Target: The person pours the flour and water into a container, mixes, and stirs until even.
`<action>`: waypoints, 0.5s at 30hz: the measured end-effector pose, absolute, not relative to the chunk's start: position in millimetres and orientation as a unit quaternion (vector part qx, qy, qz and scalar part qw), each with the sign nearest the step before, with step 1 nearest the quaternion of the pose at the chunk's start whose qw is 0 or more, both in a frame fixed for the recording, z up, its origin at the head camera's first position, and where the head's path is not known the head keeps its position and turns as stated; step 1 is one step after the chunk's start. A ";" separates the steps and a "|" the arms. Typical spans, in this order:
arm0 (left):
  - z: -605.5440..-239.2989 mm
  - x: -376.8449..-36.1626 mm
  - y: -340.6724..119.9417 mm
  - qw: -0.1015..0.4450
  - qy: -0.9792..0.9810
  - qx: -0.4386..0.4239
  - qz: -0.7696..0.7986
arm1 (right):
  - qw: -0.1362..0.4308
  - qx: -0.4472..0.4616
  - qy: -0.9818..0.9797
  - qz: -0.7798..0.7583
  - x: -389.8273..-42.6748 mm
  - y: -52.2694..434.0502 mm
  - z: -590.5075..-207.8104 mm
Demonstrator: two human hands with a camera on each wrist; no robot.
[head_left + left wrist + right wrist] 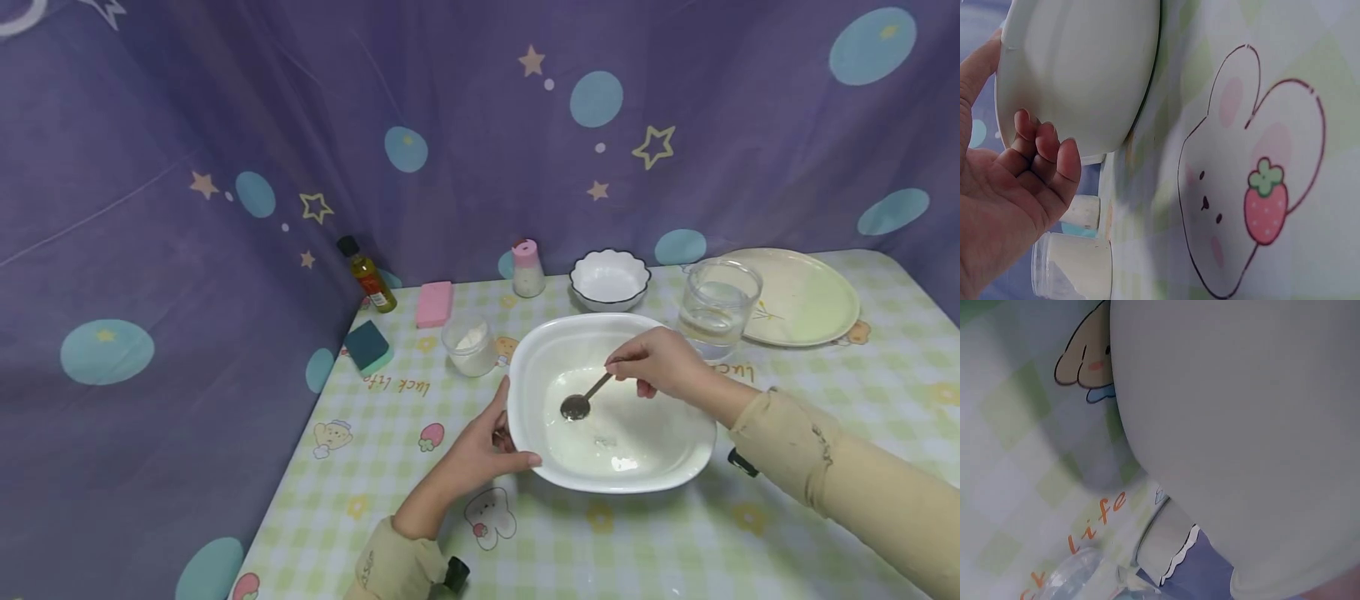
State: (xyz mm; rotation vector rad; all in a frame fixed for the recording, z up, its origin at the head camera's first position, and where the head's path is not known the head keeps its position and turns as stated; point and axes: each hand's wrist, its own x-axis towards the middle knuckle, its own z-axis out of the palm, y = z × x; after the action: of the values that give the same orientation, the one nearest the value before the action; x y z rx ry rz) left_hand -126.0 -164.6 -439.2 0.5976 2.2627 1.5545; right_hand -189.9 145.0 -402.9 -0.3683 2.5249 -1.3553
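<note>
In the head view a large white basin (542, 367) stands on the table, with a little clear, shiny liquid at its bottom. My left hand (480, 446) grips its left side, thumb over the rim and fingers against the outer wall. The left wrist view shows those fingers (1047, 147) curled by the basin's wall (1085, 69). Over the basin, my right hand (660, 362) pinches the handle of a small dark metal spoon (576, 407), its bowl low inside. The right wrist view is mostly the basin's outer wall (1241, 425); the spoon is hidden there.
Behind the basin are a scalloped white bowl (610, 279), a clear jug of water (716, 321), a plate (806, 296) and a pink-capped shaker (528, 271). Leftward sit a tub of white powder (471, 350), a pink sponge (434, 305), a dark green sponge (367, 346) and an oil bottle (370, 279).
</note>
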 end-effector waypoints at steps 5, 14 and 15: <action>-421.9 -120.6 -160.9 0.176 0.788 0.207 0.553 | 0.085 -0.138 0.880 -0.446 -190.7 150.7 -400.3; -412.0 -117.0 -159.2 0.180 0.788 0.204 0.553 | 0.073 -0.154 0.914 -0.369 -190.7 172.1 -385.6; -412.3 -117.0 -159.3 0.180 0.787 0.205 0.554 | 0.076 -0.156 0.915 -0.364 -190.4 175.0 -383.7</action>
State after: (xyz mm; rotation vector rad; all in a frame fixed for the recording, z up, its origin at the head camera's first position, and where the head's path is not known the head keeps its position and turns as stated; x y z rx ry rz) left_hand -117.0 -159.3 -412.3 0.5793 2.2239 1.5648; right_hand -190.4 175.0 -383.7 -0.4678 2.7443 -1.0902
